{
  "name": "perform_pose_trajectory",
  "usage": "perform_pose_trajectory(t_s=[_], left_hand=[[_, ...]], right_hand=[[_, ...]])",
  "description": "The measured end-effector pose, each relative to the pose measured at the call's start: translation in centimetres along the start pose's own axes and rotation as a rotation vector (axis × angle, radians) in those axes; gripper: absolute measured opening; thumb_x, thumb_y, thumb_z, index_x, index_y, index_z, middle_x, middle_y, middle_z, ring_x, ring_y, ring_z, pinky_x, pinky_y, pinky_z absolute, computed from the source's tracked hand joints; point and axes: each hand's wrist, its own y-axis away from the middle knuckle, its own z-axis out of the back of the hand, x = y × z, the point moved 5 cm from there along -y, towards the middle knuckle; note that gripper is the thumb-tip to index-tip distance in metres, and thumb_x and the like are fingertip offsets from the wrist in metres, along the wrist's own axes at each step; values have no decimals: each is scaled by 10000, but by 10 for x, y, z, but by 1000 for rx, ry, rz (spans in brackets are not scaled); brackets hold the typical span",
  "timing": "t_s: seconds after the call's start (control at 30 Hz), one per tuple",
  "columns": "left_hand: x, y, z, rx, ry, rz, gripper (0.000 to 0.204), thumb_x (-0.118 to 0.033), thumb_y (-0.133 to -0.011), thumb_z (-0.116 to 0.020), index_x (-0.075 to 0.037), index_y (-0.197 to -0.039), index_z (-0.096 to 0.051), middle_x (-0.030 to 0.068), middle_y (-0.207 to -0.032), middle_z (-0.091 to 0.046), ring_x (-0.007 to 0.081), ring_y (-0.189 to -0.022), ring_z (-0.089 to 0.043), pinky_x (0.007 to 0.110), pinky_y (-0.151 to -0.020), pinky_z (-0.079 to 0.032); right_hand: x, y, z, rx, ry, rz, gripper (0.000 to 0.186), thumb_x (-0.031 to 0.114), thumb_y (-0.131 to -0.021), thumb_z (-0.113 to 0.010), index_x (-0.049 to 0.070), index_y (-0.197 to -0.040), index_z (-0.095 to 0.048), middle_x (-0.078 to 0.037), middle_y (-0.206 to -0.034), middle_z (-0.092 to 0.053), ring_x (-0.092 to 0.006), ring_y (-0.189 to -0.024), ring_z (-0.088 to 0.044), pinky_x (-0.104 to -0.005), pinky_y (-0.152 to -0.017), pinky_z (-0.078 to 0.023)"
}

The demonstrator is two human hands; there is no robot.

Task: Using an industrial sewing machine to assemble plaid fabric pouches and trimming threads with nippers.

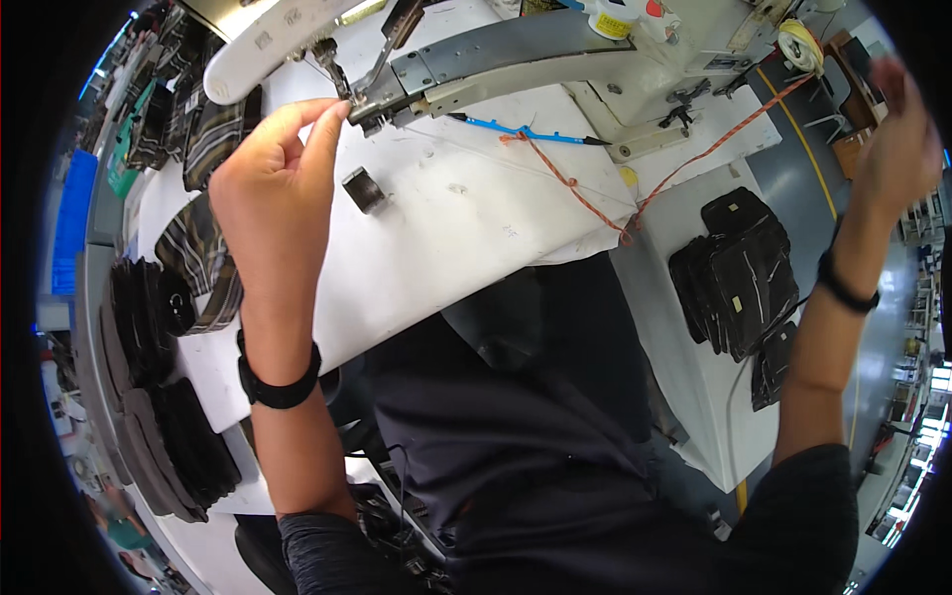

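Thumb and forefinger of my left hand are pinched together beside the needle end of a sewing machine. Whatever lies between those fingertips is too small to make out. My right hand is raised at the far right, out beyond the machine, and its fingers are smeared by motion. A small dark metallic block sits on the white tabletop, just right of my left wrist. Farther right, a thin blue tool with black ends lies under the machine arm, with an orange cord running past it.
Dark sewn fabric pieces are stacked on a white surface at right. More dark stacks and striped fabric lie at left. A white and yellow spool stands on the machine. A blue bin is at far left.
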Motion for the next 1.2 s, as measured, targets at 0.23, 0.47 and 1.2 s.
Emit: perform_pose_trajectory(t_s=[0.23,0.47,1.2], left_hand=[[7,4,13,31,-77,-15,127,-143,-934,-777,-43,-1012,-778,-7,-648,-416,74,-596,-367,260,-557,-327],[17,13,20,42,80,30,110,-92,-943,-765,-17,-1023,-760,-35,-680,-425,56,-617,-354,238,-565,-306],[-25,100,30,338,392,400,173,-94,-1004,-672,-29,-1160,-710,21,-1108,-705,54,-847,-547,192,-639,-413]], right_hand=[[81,202,-136,932,-187,157,202,110,-944,-634,10,-1097,-719,-149,-1041,-727,-338,-996,-683,-456,-861,-541],[69,246,-193,1132,168,213,163,103,-940,-630,18,-1049,-715,-149,-1003,-697,-359,-904,-681,-457,-851,-562],[77,159,3,512,-397,-665,135,-22,-974,-639,-1,-1067,-544,-107,-1025,-676,-104,-708,-621,-247,-644,-530]])
